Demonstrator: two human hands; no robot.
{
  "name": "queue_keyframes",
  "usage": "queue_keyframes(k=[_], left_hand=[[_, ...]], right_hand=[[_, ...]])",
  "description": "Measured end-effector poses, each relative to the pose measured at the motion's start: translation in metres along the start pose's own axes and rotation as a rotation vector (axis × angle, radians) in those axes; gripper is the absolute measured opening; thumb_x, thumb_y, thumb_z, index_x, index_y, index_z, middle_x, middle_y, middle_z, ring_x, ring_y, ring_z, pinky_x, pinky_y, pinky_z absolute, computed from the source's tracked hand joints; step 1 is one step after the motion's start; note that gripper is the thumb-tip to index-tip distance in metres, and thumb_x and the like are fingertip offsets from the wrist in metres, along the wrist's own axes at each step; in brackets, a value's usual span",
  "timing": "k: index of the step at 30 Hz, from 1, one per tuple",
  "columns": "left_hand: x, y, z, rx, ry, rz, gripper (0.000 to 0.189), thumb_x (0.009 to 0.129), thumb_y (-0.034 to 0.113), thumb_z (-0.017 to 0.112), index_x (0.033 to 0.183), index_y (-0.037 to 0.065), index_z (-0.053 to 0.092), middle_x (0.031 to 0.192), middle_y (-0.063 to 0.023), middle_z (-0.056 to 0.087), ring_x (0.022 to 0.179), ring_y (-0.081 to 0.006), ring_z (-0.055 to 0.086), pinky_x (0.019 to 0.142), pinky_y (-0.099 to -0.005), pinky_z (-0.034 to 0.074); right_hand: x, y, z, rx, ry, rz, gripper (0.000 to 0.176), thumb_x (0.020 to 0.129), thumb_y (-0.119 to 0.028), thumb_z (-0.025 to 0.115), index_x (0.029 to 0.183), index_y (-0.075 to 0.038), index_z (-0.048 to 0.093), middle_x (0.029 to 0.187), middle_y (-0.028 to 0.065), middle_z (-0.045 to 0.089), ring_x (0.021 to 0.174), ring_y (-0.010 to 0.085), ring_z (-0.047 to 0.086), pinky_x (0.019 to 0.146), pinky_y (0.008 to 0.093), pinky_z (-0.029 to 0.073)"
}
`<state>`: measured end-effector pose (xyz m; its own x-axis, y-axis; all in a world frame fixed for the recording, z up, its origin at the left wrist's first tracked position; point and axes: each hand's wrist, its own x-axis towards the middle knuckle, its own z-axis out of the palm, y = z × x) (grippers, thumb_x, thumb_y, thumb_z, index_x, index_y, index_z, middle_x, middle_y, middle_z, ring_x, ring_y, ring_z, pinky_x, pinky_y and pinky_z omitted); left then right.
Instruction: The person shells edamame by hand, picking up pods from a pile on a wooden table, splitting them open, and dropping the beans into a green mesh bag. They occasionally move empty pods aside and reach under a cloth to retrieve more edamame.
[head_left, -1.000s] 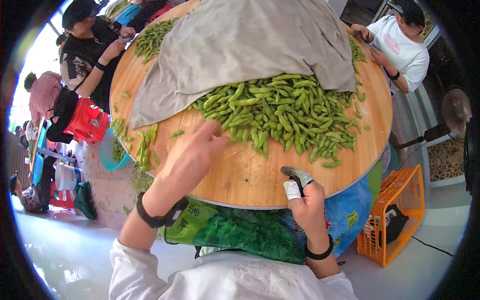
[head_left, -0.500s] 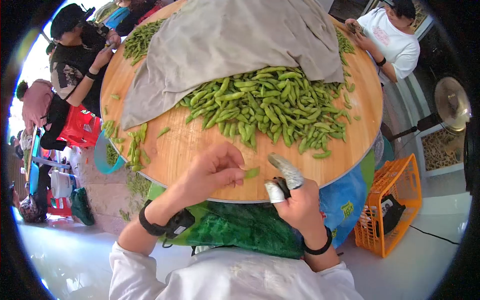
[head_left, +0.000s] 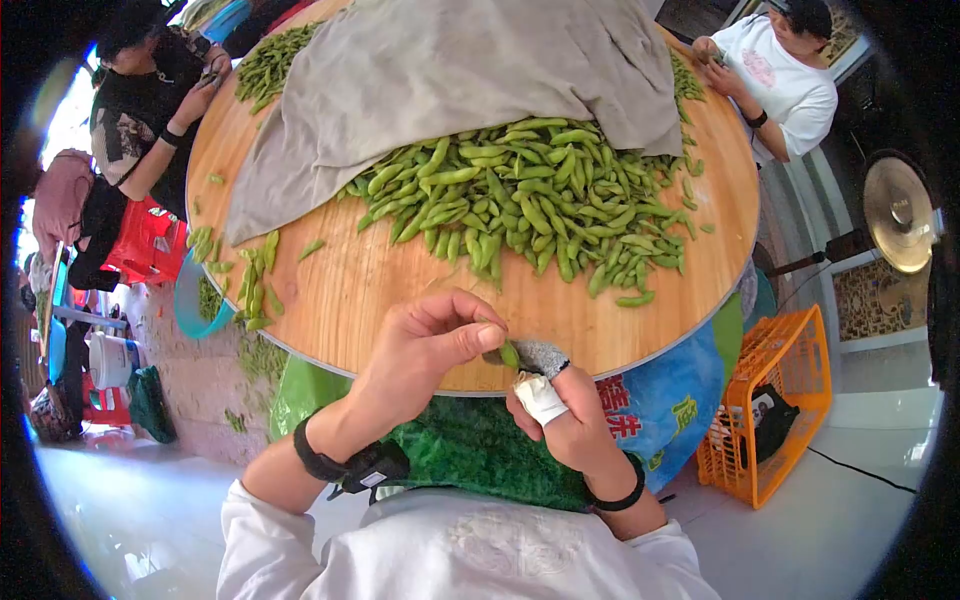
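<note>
My left hand [head_left: 430,350] pinches a green pod [head_left: 510,354] between thumb and fingertips, above the front edge of the round wooden table [head_left: 340,290]. Touching the pod from the right is my right hand [head_left: 565,405], its fingers closed around the pod's end, with grey and white wraps on the finger and thumb. Beyond both hands lies a big heap of green pods [head_left: 540,200], partly under a grey-beige cloth [head_left: 480,70]. A few loose pods [head_left: 258,280] rest near the left edge.
A person in black [head_left: 150,110] is at the left and a person in white [head_left: 770,80] at the right, both handling small things. An orange crate [head_left: 770,410] stands on the floor at right, below a fan [head_left: 897,215]. A teal basin [head_left: 198,300] is at left.
My hands have come together; my right fingers have closed in on the pod from the right. The view has shifted slightly, so the table appears farther left and higher.
</note>
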<state>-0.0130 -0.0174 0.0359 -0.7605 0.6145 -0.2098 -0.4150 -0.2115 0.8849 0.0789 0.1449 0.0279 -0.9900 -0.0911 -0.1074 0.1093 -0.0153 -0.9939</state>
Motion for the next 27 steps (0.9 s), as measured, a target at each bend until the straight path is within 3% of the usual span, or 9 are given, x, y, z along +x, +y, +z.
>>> queue_keyframes(k=[3,7,10,15,18,22,24,27], left_hand=[[0.0,0.0,0.0,-0.006,0.002,-0.024,0.014,0.08,0.01,0.066,0.091,0.004,0.06,0.088,0.0001,0.057,0.079,-0.0079,0.053,0.069,-0.0207,0.044],[0.0,0.0,0.0,-0.001,0.001,0.008,0.012,0.08,0.009,0.067,0.087,0.004,0.059,0.088,-0.0005,0.057,0.079,-0.0089,0.053,0.071,-0.0222,0.044],[0.0,0.0,0.002,0.09,-0.01,0.088,0.009,0.079,0.006,0.066,0.084,0.003,0.059,0.085,-0.0007,0.055,0.079,-0.0099,0.052,0.073,-0.0236,0.042],[-0.001,0.004,0.005,0.215,-0.017,0.193,0.008,0.078,0.001,0.066,0.078,0.002,0.058,0.081,-0.0011,0.054,0.079,-0.0107,0.05,0.072,-0.0238,0.04],[-0.001,0.003,0.004,0.22,-0.005,0.171,0.008,0.078,0.002,0.066,0.078,0.002,0.058,0.081,-0.0017,0.055,0.079,-0.011,0.05,0.073,-0.0241,0.04],[0.0,-0.001,0.004,0.272,-0.01,0.252,0.008,0.08,0.002,0.065,0.081,0.002,0.057,0.078,0.0001,0.057,0.074,-0.0061,0.052,0.067,-0.021,0.043],[-0.001,0.002,0.005,0.212,0.019,0.175,0.008,0.078,0.003,0.066,0.077,0.002,0.058,0.081,-0.002,0.055,0.079,-0.0115,0.05,0.074,-0.0247,0.04],[-0.001,0.0,0.005,0.226,0.02,0.186,0.008,0.078,0.002,0.066,0.078,0.001,0.058,0.081,-0.0024,0.055,0.079,-0.012,0.05,0.074,-0.0248,0.04]], right_hand=[[-0.001,0.001,0.001,-0.069,0.001,-0.041,0.018,0.087,-0.013,0.046,0.096,0.0,0.052,0.061,0.0034,0.051,0.05,0.0128,0.05,0.049,0.027,0.041],[-0.001,-0.005,0.002,0.01,-0.006,0.039,0.015,0.087,-0.013,0.046,0.091,0.0,0.052,0.061,0.0035,0.052,0.05,0.0123,0.05,0.048,0.0263,0.04],[-0.002,-0.002,0.001,-0.043,-0.009,0.033,0.013,0.085,-0.011,0.046,0.088,0.0,0.052,0.064,0.0056,0.054,0.053,0.0163,0.053,0.051,0.0289,0.042],[-0.004,-0.009,0.002,-0.297,0.045,-0.067,0.015,0.083,-0.009,0.051,0.092,0.002,0.054,0.073,0.0171,0.057,0.069,0.0366,0.057,0.063,0.0405,0.045],[-0.004,-0.007,0.003,-0.42,0.075,-0.165,0.019,0.082,-0.009,0.053,0.096,0.004,0.053,0.077,0.0214,0.058,0.072,0.041,0.056,0.064,0.0434,0.045],[-0.004,-0.011,0.004,-0.444,0.069,-0.18,0.021,0.082,-0.008,0.052,0.099,0.005,0.052,0.08,0.0226,0.057,0.074,0.0409,0.056,0.065,0.0447,0.045],[-0.005,-0.012,0.004,-0.444,0.047,-0.132,0.024,0.081,-0.007,0.053,0.101,0.005,0.051,0.081,0.023,0.057,0.075,0.0412,0.056,0.065,0.0443,0.045],[-0.004,-0.011,0.006,-0.459,0.086,-0.152,0.022,0.081,-0.007,0.053,0.1,0.005,0.052,0.08,0.0227,0.058,0.073,0.041,0.056,0.064,0.0446,0.045]])
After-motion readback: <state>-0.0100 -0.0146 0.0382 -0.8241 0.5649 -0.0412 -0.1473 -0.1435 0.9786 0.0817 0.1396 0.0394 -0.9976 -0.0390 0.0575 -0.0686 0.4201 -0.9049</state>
